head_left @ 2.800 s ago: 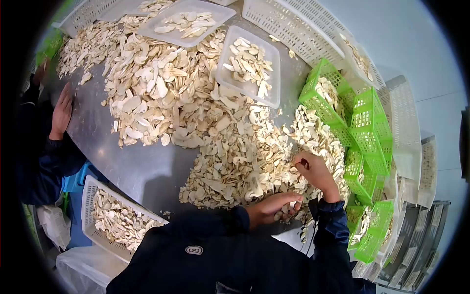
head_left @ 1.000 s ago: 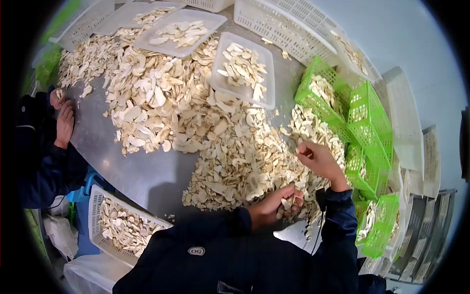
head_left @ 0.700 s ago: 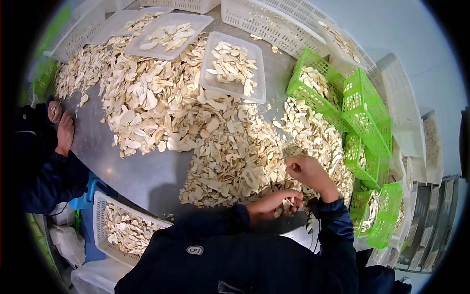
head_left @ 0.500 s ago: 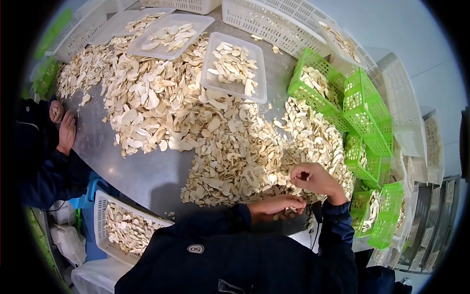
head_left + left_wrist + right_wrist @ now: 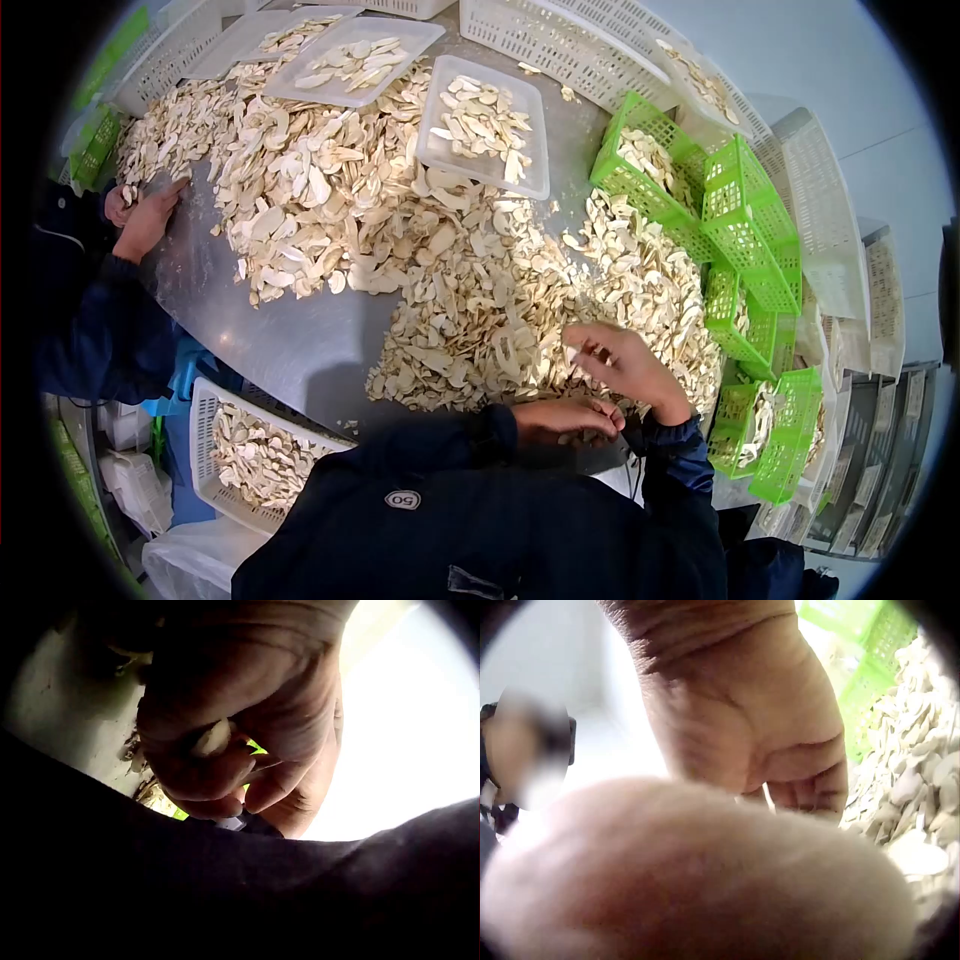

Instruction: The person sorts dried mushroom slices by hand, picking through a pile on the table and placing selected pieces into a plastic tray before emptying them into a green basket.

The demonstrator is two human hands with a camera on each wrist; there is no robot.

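A broad pile of dried mushroom slices (image 5: 470, 320) covers the metal table in front of me. My left hand (image 5: 565, 420), low at the pile's near edge, has its fingers curled round some mushroom slices; a pale slice (image 5: 214, 739) shows in its grip in the left wrist view. My right hand (image 5: 630, 368) is over the pile just above the left, fingers bent and pointing left. A pale bit shows by its fingertips, but I cannot tell whether it is held. The right wrist view shows that hand's bent fingers, partly hidden by a blurred shape in front.
Green plastic baskets (image 5: 750, 225) holding slices line the right side. Two clear trays (image 5: 535, 95) bear slices at the back, before a white perforated crate (image 5: 565, 55). Another person's hand (image 5: 150, 222) works at the left. A white crate (image 5: 205, 440) of slices stands below the table edge.
My right hand has gone left over the pile, its fingers loosening from a closer curl. My left hand has turned so its back faces up more. The other person's hand has moved up toward the slices.
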